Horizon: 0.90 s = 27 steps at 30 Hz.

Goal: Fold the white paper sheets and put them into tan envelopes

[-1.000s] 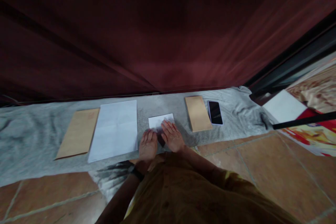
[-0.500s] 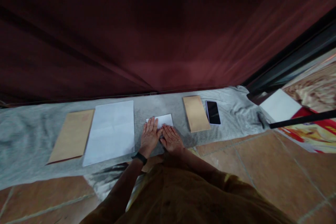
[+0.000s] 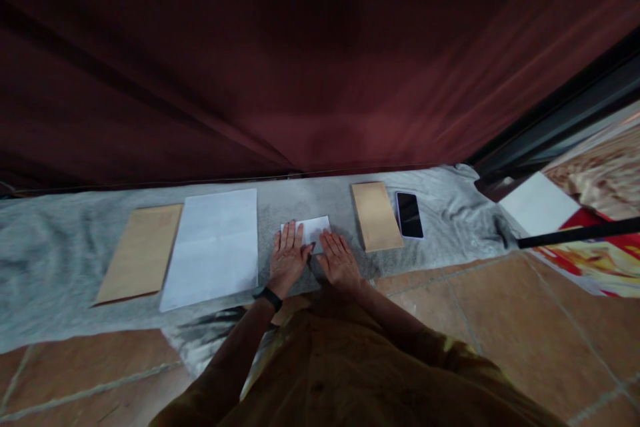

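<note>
A small folded white paper (image 3: 315,227) lies on a grey cloth (image 3: 60,240) spread on the floor. My left hand (image 3: 287,257) lies flat on the paper's left part, fingers stretched out. My right hand (image 3: 340,260) lies flat beside it, fingers spread, touching the paper's right lower edge. A black band circles my left wrist. Neither hand grips anything.
Left of my hands lie a large white sheet (image 3: 214,247) and a brown envelope (image 3: 141,251). To the right lie a smaller brown envelope (image 3: 376,215) and a black phone (image 3: 409,214). A dark red curtain (image 3: 300,67) hangs behind. Tiled floor (image 3: 525,320) lies in front.
My left hand moved forward onto the folded paper. My right hand slid slightly to the right and back along the paper's edge.
</note>
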{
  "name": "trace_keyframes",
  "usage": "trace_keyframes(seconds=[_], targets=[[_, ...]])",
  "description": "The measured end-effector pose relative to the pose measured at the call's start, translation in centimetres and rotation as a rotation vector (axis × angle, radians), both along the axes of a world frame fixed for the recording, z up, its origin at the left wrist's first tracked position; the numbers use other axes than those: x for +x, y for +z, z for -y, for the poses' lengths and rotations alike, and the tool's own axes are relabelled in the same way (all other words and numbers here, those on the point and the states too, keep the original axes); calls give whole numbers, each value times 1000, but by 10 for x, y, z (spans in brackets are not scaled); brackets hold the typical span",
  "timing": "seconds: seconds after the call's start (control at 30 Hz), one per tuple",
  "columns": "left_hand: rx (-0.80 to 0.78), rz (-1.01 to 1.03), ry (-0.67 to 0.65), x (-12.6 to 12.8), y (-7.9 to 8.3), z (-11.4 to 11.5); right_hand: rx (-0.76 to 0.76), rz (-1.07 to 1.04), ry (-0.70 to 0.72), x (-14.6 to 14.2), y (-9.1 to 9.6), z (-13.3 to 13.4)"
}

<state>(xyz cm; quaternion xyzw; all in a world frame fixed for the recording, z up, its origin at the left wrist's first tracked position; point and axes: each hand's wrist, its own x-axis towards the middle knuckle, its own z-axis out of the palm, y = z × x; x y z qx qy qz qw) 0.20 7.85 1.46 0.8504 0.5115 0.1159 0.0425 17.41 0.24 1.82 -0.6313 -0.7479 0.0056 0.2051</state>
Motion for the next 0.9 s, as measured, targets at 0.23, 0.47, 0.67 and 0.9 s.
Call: trace_keyframes(seconds=[0.23, 0.47, 0.67, 0.9], targets=[[-23, -17, -12, -1, 5, 0, -104, -5, 28, -16, -2, -44], [-3, 3, 6, -12, 6, 4, -80, 25, -4, 0, -10, -40], [10, 16, 42, -33, 4, 8, -64, 22, -29, 3, -10, -37], [8, 26, -130, -19, 10, 25, -64, 21, -25, 3, -13, -38]])
